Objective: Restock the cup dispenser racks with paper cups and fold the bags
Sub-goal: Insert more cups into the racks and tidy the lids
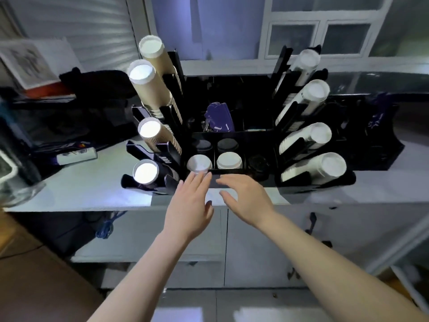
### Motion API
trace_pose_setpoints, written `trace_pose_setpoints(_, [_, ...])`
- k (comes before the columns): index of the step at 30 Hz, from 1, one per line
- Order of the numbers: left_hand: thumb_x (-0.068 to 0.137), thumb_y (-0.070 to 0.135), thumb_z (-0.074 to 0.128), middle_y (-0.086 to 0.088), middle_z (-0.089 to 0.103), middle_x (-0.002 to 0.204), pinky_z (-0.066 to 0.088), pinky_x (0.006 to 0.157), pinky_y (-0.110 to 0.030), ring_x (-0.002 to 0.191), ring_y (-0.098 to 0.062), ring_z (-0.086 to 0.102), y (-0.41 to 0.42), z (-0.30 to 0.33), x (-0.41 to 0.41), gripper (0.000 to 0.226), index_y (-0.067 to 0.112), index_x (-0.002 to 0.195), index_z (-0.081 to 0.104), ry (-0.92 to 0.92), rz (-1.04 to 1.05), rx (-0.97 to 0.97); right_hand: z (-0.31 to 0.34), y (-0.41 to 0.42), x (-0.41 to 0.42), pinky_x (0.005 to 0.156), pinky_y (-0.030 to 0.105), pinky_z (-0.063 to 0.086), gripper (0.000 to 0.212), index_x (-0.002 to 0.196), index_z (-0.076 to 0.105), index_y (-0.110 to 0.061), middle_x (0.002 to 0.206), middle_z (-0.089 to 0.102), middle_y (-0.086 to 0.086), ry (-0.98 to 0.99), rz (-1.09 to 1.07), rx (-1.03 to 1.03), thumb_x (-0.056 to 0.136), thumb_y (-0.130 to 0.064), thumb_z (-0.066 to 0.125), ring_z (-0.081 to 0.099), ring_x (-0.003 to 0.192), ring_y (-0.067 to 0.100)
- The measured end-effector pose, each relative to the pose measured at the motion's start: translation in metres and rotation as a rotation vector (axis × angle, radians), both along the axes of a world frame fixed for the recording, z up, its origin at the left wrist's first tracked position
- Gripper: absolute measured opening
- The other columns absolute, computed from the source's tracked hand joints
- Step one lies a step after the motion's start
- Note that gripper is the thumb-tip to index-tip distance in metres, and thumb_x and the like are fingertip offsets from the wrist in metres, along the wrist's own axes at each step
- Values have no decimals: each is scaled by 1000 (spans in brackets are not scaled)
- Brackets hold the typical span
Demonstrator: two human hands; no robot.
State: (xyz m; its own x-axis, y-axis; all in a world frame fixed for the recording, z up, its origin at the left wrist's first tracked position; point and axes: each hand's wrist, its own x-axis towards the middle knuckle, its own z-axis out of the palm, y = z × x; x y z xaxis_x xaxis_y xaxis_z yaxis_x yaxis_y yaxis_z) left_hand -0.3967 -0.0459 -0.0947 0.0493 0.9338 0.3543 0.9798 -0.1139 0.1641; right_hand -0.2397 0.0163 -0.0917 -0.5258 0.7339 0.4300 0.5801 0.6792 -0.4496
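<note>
Nothing gripped: left hand (190, 201) spread flat, fingers straight, tips at the front rim of the black lid tray (232, 171), just below a stack of white lids (199, 163). Right hand (246, 198) beside it, relaxed and empty too. Further out, on the grey counter (92, 189) — brown paper cups (148, 87) stacked in the left dispenser rack (171, 94), white paper cups (311, 94) filling the right rack (287, 112). Purple packets (219, 117) behind the lids.

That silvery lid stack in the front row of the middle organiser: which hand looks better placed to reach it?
Probably the left. The left hand has straight fingers whose tips lie right at the silvery lid stack. The right hand hovers open further right, below the white lid stack.
</note>
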Motion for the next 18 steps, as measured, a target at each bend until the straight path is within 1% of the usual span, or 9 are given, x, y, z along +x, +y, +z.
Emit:
trace_pose_setpoints(2, [88,21,56,-6,32,151,25,112,-44,139,-25,26,-10,7,0,64,9,145,32,-17,9,35,6,-9,-1,99,16,28,33,122,64,-17,127,62,-3,-5,1,8,90,-22,60,51,122,14])
trace_pose_setpoints(5, [87,20,58,-8,35,150,26,111,-45,138,-27,28,-19,17,0,63,8,144,35,-28,21,73,17,-18,-5,99,16,30,33,122,64,-19,125,62,-6,9,6,1,89,-22,60,51,121,11])
trace_pose_setpoints(8, [89,22,56,-7,32,152,22,112,-44,141,-26,24,-21,23,6,63,11,146,31,-32,34,68,26,-22,-2,96,14,31,32,119,65,-21,122,64,-8,42,13,2,87,-21,63,52,117,10])
trace_pose_setpoints(10, [90,25,53,-5,28,154,19,113,-43,142,-25,20,-20,27,14,65,14,148,27,-16,36,48,30,-23,8,95,16,33,33,119,65,-19,120,65,-6,27,11,21,87,-21,63,54,115,13])
trace_pose_setpoints(11, [90,26,53,-5,29,152,21,112,-43,141,-25,21,-18,30,19,65,15,148,26,-8,34,46,33,-23,16,96,19,35,33,120,65,-17,120,65,-4,18,8,33,87,-21,63,55,114,15])
trace_pose_setpoints(12, [89,25,54,-5,34,149,26,110,-43,138,-25,27,-16,33,25,65,15,147,28,-8,26,52,35,-23,25,96,22,36,34,121,64,-16,119,65,-2,11,2,48,87,-22,62,55,114,16])
trace_pose_setpoints(15, [81,17,63,-11,48,136,41,99,-43,123,-30,45,-7,49,53,63,7,140,41,-61,-27,107,42,-20,65,100,27,36,37,124,62,-18,122,65,-3,15,-51,87,88,-25,59,53,120,17])
trace_pose_setpoints(17, [76,11,69,-16,52,134,43,97,-45,122,-34,50,2,57,80,64,4,136,47,-82,-69,168,47,-16,99,104,26,31,38,127,60,-18,127,62,-4,26,-91,102,89,-24,60,47,128,16])
trace_pose_setpoints(18, [77,11,70,-17,50,136,42,99,-45,124,-35,48,7,60,96,64,4,137,47,-95,-90,182,49,-14,118,105,25,29,38,127,59,-18,128,61,-4,34,-114,109,89,-24,60,45,130,16])
